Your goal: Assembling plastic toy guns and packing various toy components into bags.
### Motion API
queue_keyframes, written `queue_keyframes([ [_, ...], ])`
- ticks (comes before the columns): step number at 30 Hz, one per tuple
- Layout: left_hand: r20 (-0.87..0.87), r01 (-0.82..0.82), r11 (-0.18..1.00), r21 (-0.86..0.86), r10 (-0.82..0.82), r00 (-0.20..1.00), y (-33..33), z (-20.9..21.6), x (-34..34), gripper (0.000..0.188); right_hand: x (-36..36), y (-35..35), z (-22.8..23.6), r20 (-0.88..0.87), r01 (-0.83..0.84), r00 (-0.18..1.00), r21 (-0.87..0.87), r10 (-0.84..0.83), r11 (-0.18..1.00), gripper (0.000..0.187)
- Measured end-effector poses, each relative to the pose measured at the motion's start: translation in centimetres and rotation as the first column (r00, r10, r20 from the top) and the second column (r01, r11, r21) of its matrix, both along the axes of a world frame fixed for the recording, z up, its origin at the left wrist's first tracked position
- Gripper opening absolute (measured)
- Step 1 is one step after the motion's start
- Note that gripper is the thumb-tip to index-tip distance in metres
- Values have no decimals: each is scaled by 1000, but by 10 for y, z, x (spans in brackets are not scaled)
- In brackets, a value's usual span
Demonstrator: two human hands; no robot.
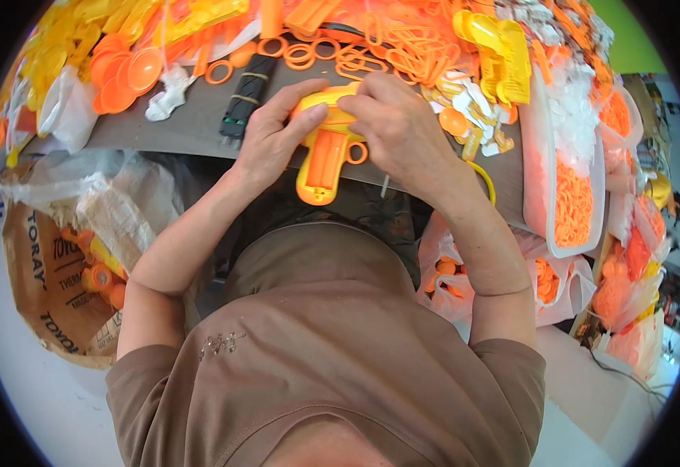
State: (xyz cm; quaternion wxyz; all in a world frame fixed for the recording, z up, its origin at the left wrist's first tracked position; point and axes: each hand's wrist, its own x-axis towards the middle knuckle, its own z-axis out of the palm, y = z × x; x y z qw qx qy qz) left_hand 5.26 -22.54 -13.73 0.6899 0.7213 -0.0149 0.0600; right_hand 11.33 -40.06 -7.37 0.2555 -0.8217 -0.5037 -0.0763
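Over the table's near edge I hold a yellow-and-orange plastic toy gun (329, 159). Its handle points toward me, showing an uncovered orange battery bay and an orange ring-shaped trigger at its right side. My left hand (277, 128) is closed round the upper left of the body, with the thumb lying on top. Curled fingers of my right hand (402, 124) press on the body's upper right; whether they pinch a small part too is hidden. Left of my left hand lies a banded bundle of black sticks or wires (246, 97).
Orange rings (301, 54), orange frames (425, 54), orange cups (144, 71) and yellow half shells (503, 58) crowd the table's far side. A clear bin (562, 249) of orange parts stands right. A paper sack (36, 272) sits lower left, plastic bags (565, 300) lower right.
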Motion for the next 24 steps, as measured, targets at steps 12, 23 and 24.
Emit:
queue_keyframes([
  [12,32,60,997,-38,-59,998,4,3,-1,37,7,-37,5,130,114,981,214,-144,970,30],
  [23,60,52,993,-110,-46,997,3,0,1,41,66,-115,-19,210,418,905,-286,-369,862,27],
  [24,57,51,992,-116,-45,997,3,0,1,41,68,-114,-20,175,392,918,-286,-355,874,27],
])
